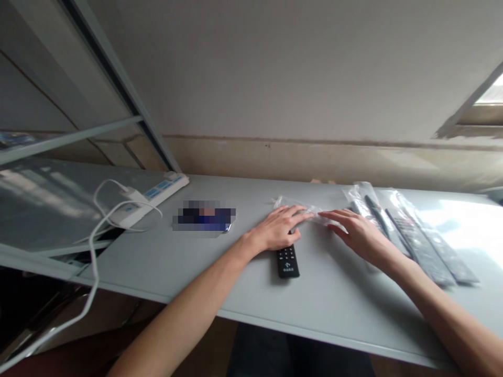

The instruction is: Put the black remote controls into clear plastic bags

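A black remote control (288, 263) lies on the grey table, its lower end bare and its upper end hidden under my left hand (282, 228). The fingers of that hand are stretched out flat across a clear plastic bag (323, 220), which spreads behind and beside the remote. My right hand (359, 235) hovers at the bag's right side, fingers extended and thumb apart, fingertips at or very close to the plastic. I cannot tell whether it touches. Just beyond my right hand lie several remotes in clear bags (424, 246), partly covered by it.
A white power strip (153, 199) with a plugged-in charger and a white cable (92, 262) lies at the left, beside a metal frame (129, 89). A blurred-out dark blue object (204, 217) rests left of my left hand. A wall rises behind the table (251, 298).
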A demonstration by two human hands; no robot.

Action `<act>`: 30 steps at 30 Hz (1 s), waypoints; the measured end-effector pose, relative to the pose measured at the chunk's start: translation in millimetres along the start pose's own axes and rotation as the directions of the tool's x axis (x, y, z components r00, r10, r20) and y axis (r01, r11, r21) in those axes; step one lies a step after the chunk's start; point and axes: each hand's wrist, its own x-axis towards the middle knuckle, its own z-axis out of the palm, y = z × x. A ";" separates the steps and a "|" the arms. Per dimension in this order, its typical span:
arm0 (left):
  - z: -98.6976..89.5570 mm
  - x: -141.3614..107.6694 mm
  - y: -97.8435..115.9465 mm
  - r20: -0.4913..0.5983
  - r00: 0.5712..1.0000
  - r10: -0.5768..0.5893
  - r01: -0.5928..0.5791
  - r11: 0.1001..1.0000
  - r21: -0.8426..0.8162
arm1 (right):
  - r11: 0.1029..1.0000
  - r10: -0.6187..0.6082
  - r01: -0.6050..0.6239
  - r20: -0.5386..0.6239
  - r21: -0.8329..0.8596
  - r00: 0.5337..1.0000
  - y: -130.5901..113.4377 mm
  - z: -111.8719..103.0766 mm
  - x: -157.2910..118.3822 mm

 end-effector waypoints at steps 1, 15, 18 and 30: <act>1.3 0.4 0.5 -0.017 1.000 0.022 -0.022 1.000 -0.009 | 1.000 0.017 -0.017 -0.016 -0.017 1.000 -1.1 -1.3 0.2; -0.5 5.6 2.8 -0.485 0.871 -0.079 0.114 0.993 0.044 | 0.891 0.360 -0.162 -0.446 0.424 0.819 -42.4 -5.9 3.7; -2.2 4.4 3.1 -0.464 0.877 -0.128 0.096 0.991 -0.091 | 0.886 0.316 -0.096 -0.439 0.453 0.841 -47.1 -3.8 4.5; -6.9 1.2 5.1 -0.328 0.935 -0.138 -0.023 0.897 -0.442 | 0.970 0.016 0.070 -0.349 0.233 0.937 -50.1 -3.6 5.0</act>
